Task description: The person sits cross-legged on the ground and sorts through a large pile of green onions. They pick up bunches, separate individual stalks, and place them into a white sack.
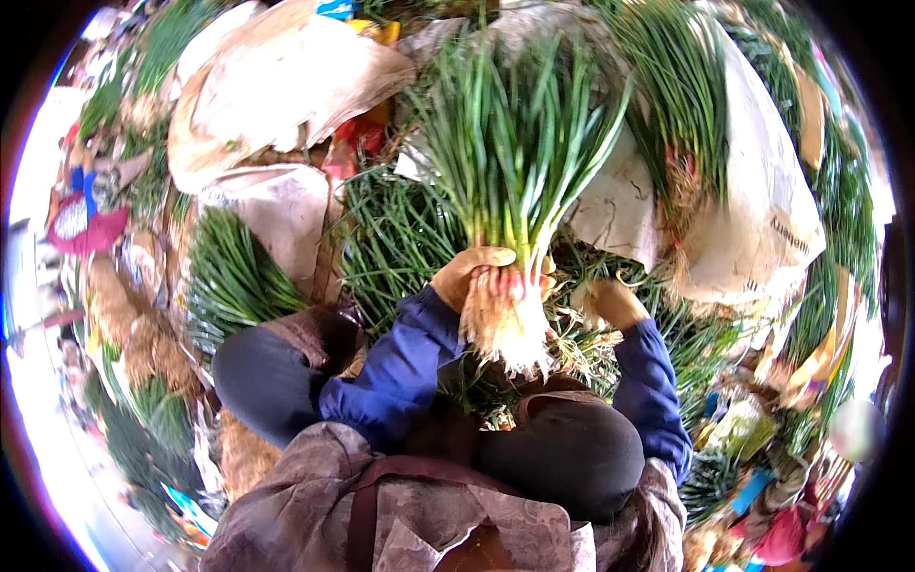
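My left hand (475, 275) is closed round the lower stems of a large bunch of green onions (518, 164), just above their reddish bulbs. The pale roots hang towards me and the long leaves fan out away from me. My right hand (613, 304) is lower and to the right, apart from the bunch, over loose onion stalks and trimmings (590, 350); its fingers are blurred, so whether it holds something cannot be told. Loose green onions (400, 243) lie beyond my left forearm.
White woven sacks (758, 200) lie at the right, one under another onion bunch (679, 121). More sacks (264, 93) lie at the upper left, above a bunch (236, 272) beside my knee. A person in a dark red hat (89, 225) is at the far left.
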A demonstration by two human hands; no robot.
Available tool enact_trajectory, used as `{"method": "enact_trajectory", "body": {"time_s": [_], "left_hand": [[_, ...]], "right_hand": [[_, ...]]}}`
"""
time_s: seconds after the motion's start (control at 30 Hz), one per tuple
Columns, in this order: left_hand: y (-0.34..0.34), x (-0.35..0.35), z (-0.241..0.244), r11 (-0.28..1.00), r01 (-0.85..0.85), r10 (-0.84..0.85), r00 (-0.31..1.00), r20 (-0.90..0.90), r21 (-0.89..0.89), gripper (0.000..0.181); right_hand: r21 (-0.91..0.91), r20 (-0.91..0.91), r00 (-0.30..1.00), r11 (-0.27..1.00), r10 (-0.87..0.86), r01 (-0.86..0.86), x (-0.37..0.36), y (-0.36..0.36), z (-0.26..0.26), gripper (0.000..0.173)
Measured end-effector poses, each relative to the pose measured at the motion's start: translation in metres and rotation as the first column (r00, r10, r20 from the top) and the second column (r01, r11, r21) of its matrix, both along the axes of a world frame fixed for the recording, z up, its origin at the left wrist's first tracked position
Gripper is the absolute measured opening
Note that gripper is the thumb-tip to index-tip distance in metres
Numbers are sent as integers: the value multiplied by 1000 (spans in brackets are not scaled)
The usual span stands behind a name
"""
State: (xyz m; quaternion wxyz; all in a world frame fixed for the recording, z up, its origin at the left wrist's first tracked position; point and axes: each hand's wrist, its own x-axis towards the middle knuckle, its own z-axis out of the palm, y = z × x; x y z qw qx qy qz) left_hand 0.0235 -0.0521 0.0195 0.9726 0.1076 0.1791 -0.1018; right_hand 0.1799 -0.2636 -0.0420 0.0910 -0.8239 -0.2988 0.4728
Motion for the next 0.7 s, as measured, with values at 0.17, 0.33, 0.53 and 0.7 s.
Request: {"method": "enact_trajectory", "body": {"time_s": [0.17,0.33,0.53,0.7], "left_hand": [[-23,20,-21,999,-6,2,996,86,52,42],[-55,71,-4,967,-36,86,978,189,-254,21],[-24,78,113,951,-185,276,867,415,-246,19],[31,60,184,848,-475,530,734,425,-236,14]], "right_hand": [[634,315,875,768,-367,94,-32,21,124,57],[792,310,900,607,-306,-66,-52,39,113,70],[792,-106,934,539,-341,287,-60,16,188,62],[873,111,925,481,-364,84,-76,-21,241,48]]}}
